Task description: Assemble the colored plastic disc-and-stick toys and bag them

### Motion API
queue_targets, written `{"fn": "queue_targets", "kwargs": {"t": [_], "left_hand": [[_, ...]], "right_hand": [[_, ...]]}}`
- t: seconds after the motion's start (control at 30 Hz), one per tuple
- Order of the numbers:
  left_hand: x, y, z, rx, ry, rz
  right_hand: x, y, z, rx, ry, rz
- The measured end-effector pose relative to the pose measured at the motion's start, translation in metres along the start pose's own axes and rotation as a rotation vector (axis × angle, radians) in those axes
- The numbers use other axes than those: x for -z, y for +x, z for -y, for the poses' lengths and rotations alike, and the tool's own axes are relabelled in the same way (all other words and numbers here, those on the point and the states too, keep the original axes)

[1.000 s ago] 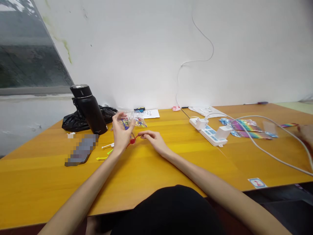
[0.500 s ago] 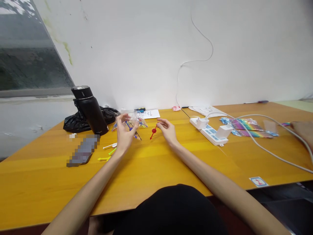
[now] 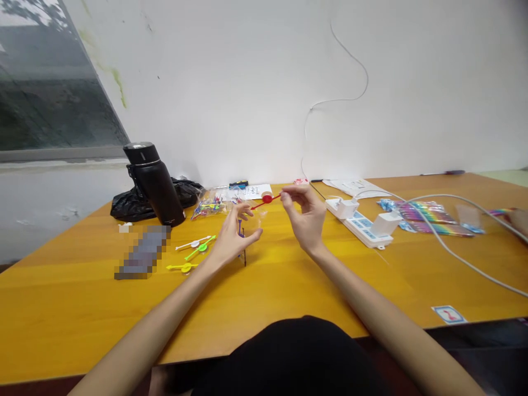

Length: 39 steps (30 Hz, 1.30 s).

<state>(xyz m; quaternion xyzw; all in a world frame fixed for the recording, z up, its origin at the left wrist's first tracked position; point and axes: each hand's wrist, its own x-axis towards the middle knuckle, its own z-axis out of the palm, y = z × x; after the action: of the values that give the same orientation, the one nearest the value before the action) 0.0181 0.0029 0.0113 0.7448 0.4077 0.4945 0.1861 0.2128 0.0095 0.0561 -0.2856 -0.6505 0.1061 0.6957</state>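
Observation:
A red spinner arrow (image 3: 267,198) with a round hub hangs above the table, one end pinched between the thumb and fingers of my right hand (image 3: 307,217). Its other end reaches the fingertips of my left hand (image 3: 231,235). A blue spinner arrow (image 3: 240,227) and a thin dark one (image 3: 245,250) hang in my left hand, partly hidden by the fingers; the thumb points out to the right. Left of that hand lie a white spinner arrow (image 3: 195,243), a green one (image 3: 202,248) and a yellow one (image 3: 186,268).
A clear bag of colourful pieces (image 3: 212,205) lies behind my left hand. Farther left are a black bottle (image 3: 154,187), a black plastic bag (image 3: 130,204) and a blurred-out flat object (image 3: 144,253). A white power strip (image 3: 363,228) with cables, rainbow-coloured packs (image 3: 437,220) and another person's hand (image 3: 518,220) are on the right.
My right hand has raised the red spinner arrow and turned it closer to level. My left hand has moved right and down, and its fingertips now meet the red arrow's end.

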Motion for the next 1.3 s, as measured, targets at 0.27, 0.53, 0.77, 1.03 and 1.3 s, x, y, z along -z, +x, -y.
{"fn": "queue_targets", "kwargs": {"t": [0.27,0.53,0.77,1.03,1.3], "left_hand": [[-0.006,-0.006,-0.009,-0.033,0.0,0.055],[-0.007,-0.005,-0.002,-0.05,0.003,0.043],[-0.007,-0.004,-0.004,0.024,0.016,-0.014],[-0.018,-0.012,0.009,0.053,-0.035,0.105],[-0.022,-0.011,0.015,0.065,-0.038,0.058]], "right_hand": [[-0.005,-0.008,0.001,0.022,-0.108,0.341],[-0.005,-0.007,-0.005,0.032,-0.123,0.603],[-0.007,-0.007,-0.007,0.116,-0.146,0.544],[-0.005,-0.007,-0.012,0.102,-0.219,0.437],[-0.01,-0.014,-0.006,0.076,-0.204,0.2]]}}
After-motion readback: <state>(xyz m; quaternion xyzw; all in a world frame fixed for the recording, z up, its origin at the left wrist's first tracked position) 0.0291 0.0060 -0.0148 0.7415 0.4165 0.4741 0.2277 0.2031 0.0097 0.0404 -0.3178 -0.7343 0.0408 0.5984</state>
